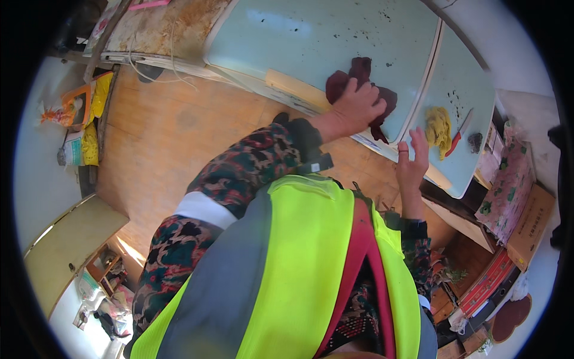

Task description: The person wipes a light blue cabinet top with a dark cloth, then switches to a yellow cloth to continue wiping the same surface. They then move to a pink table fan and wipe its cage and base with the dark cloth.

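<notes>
In the head view, my left hand grips a dark maroon cloth on a pale blue top scattered with dark specks. To its right, my right hand is raised beside the top's near edge, fingers apart and holding nothing that I can see. A crumpled yellow cloth lies on the right section of the top, past a seam. Beside it are a knife with a red handle and a small dark crumpled lump.
A stained board with loose cords adjoins the top at left. Wooden flooring lies below. Yellow bags line the left wall near an open door. At right are a cardboard box, floral fabric and red cases.
</notes>
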A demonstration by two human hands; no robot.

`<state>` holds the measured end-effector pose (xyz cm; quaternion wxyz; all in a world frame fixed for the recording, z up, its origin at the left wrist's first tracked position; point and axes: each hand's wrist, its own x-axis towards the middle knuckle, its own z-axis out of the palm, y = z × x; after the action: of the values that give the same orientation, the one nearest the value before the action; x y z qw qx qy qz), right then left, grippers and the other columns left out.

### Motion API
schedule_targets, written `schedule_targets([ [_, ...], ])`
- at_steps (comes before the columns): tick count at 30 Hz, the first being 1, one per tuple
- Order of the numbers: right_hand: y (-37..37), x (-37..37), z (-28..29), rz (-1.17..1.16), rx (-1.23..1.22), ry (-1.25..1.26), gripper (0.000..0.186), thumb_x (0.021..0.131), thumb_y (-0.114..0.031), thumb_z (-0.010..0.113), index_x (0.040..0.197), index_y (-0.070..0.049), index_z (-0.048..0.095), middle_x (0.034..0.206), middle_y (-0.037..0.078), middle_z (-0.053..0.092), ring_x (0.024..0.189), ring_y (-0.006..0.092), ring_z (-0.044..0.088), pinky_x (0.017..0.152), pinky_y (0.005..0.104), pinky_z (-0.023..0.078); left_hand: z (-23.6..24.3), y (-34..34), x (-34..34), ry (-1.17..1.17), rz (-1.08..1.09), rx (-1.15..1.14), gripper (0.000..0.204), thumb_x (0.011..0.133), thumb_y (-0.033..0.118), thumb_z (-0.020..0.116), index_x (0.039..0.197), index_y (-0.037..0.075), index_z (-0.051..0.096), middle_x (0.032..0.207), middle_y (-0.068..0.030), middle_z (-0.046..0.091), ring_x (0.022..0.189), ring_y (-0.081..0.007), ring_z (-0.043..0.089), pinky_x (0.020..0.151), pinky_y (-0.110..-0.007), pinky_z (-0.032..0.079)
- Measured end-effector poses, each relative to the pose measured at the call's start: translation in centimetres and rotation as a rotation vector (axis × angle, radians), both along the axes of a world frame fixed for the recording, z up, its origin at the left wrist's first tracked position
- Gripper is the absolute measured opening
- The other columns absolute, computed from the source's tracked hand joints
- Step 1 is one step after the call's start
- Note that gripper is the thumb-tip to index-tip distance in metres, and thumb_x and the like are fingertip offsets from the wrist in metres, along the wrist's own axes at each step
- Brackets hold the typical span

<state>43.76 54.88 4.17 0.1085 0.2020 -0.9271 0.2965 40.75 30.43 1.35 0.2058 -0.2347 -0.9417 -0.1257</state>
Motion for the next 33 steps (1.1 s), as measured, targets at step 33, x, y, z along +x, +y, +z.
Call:
schedule_targets([
  [33, -3.7, -12.5, 5.4, 0.091, -0.441, -0.261, 0.009, 0.092, -0.003, 0.063, 0.1, -0.005, 0.067, 0.102, 0.006, 0.071, 0.088, 0.0127, 0.066, 0.075, 0.0271, 0.054, 1.8, -24.3, -0.8, 0.065, 1.128, -0.027, 0.039, 0.085, 0.038, 0.069, 0.116, 0.016, 0.059, 0.114, -0.0046, 0.06, 0.111, -0.0292, 0.054, 0.086, -0.051, 0.043],
])
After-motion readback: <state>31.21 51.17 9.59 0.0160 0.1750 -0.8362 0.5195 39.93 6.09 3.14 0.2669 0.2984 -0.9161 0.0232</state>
